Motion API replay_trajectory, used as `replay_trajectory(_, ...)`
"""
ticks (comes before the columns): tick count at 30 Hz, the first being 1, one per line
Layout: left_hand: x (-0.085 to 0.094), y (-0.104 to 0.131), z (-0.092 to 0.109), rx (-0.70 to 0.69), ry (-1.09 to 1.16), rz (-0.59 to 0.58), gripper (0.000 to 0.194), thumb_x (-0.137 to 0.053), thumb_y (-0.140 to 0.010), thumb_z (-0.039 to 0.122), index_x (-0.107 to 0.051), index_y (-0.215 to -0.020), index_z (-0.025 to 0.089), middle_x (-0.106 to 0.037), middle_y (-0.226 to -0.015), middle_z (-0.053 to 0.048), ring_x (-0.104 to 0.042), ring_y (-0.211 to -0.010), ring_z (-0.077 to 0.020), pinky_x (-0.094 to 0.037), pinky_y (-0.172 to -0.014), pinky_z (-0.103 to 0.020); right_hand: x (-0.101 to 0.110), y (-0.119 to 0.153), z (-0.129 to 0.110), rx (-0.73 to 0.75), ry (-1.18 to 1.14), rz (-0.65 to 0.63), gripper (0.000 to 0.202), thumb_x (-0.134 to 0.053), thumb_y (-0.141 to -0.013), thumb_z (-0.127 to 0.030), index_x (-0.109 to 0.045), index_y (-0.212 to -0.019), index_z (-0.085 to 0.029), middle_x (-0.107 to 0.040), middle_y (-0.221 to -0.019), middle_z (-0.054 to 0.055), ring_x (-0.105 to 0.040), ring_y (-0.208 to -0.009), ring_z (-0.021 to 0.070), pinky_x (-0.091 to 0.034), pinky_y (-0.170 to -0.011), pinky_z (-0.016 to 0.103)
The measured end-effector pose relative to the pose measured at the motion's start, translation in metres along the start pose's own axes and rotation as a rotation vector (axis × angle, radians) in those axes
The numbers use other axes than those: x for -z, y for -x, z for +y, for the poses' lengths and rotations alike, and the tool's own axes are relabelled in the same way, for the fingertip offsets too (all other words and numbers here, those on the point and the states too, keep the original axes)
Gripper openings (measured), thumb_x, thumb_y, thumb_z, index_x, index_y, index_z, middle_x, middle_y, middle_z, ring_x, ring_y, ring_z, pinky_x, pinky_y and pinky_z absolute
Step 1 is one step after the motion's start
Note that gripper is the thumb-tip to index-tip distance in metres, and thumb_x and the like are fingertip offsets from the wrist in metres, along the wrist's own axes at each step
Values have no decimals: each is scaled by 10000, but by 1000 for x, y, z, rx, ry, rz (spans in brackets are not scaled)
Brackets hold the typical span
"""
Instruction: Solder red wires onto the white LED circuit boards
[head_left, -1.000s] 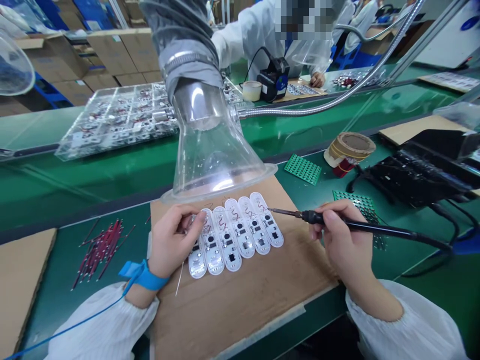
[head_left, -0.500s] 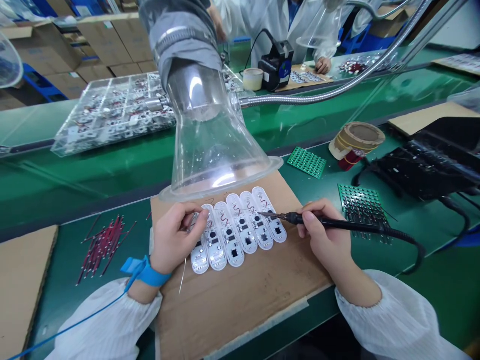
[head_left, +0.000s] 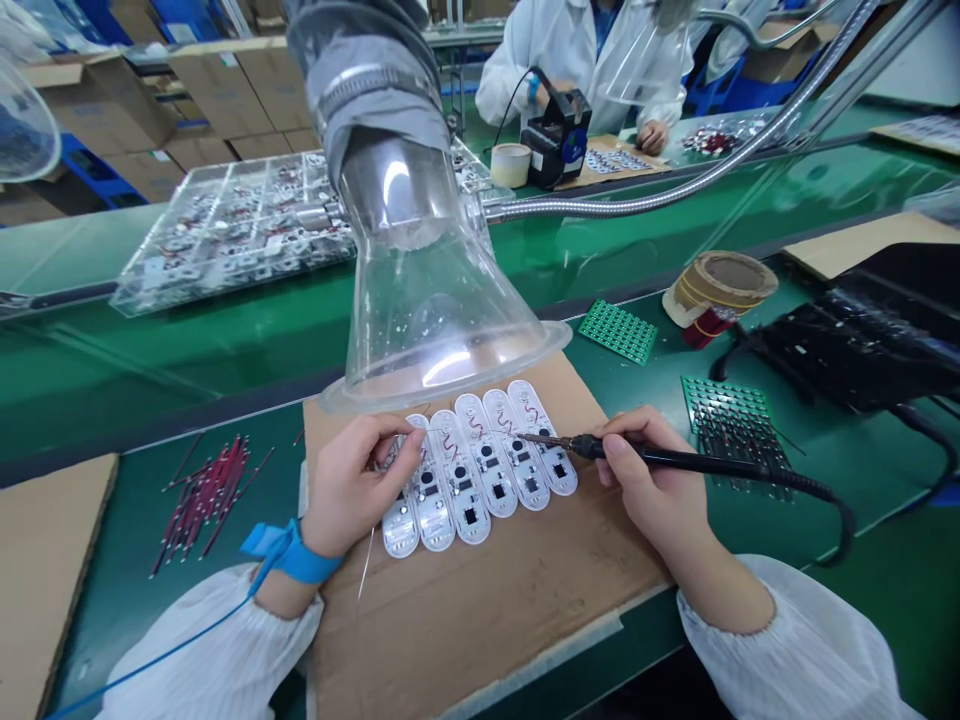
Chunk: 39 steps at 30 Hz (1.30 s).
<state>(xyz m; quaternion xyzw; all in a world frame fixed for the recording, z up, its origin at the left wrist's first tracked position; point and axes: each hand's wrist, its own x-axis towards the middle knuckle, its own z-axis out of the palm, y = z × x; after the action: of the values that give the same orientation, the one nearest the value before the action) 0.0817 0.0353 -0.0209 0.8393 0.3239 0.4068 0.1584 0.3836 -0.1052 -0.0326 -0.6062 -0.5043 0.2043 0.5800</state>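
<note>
My right hand [head_left: 656,470] grips a soldering iron [head_left: 690,460] like a pen. Its tip lies over the white oval circuit boards [head_left: 470,500], near the upper part of the second from the right. Several of these boards stand side by side in a row, with thin red wires on their upper halves. At the left end of the row, my left hand [head_left: 364,475] is closed in a pinch. A thin strand of solder wire [head_left: 365,565] hangs out below its palm; the pinched fingertips partly hide what they hold. A blue strap [head_left: 296,553] circles the left wrist.
Cardboard [head_left: 480,630] lies under the boards. A clear fume hood [head_left: 442,310] hangs just above them. Red wires [head_left: 206,500] lie at left; green boards [head_left: 619,331], a tape roll [head_left: 720,290] and a black stand [head_left: 862,340] at right. A co-worker's hand [head_left: 652,137] is across the bench.
The whole view has shifted slightly, so things sit a little lower. Both hands keep their grips, and the iron's tip stays over the boards. Across the bench, the co-worker's arm has moved.
</note>
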Motion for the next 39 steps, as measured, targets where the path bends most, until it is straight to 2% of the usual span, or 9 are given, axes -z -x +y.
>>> replay_trajectory(5, 0, 1, -2, 31, 3, 38, 67, -709, -1002, 156, -703, -974, 216, -473, -672, 76, -494, -564, -106, -404, -569, -246, -1, 1, -4, 2, -86, 59, 292, -728, -1085, -480, -694, -915, -245, -655, -725, -37, -592, -494, 98, -447, -470, 229)
replay_trajectory(9, -1, 1, -2, 61, 17, 51, 57, -709, -990, 171, -704, -957, 216, -468, -664, 74, -492, -553, -108, -396, -555, -251, -1, 1, -5, 0, -70, -5, 282, -719, -1092, -477, -697, -929, -248, -634, -652, -45, -588, -498, 112, -463, -481, 234)
replay_trajectory(17, -1, 1, -2, 91, 12, 57, 64, -704, -991, 191, -699, -932, 215, -470, -661, 74, -485, -541, -103, -376, -538, -247, -2, -1, -3, 8, -19, -69, 271, -693, -1105, -472, -698, -949, -251, -651, -651, -33, -590, -502, 132, -470, -480, 255)
replay_trajectory(29, -2, -1, 0, 30, 28, 9, 96, -705, -992, 159, -693, -917, 217, -460, -649, 81, -478, -548, -102, -388, -557, -244, 1, 0, 3, 35, 71, -93, 288, -694, -1101, -486, -679, -931, -254, -666, -705, -22, -620, -558, 142, -485, -528, 281)
replay_trajectory(33, -4, 1, -3, 98, 3, 93, 66, -713, -987, 185, -699, -931, 217, -463, -662, 76, -469, -553, -102, -390, -550, -238, 1, 2, 4, 41, 88, -89, 318, -701, -1093, -498, -670, -892, -253, -667, -682, -18, -624, -556, 151, -479, -523, 288)
replay_trajectory(36, -2, 3, -11, 166, 5, 154, 57, -710, -989, 214, -701, -933, 215, -442, -663, 72, -461, -560, -108, -393, -545, -234, 2, -1, -4, 58, 70, -77, 312, -709, -1090, -496, -678, -891, -258, -688, -699, -14, -623, -548, 148, -480, -521, 290)
replay_trajectory(39, 3, 4, -22, 152, 19, 132, 75, -709, -983, 244, -700, -917, 212, -440, -651, 67, -442, -555, -112, -388, -543, -240, -1, -7, -21, 66, -6, -30, 320, -710, -1091, -491, -664, -872, -262, -668, -682, -21, -602, -528, 146, -469, -519, 295)
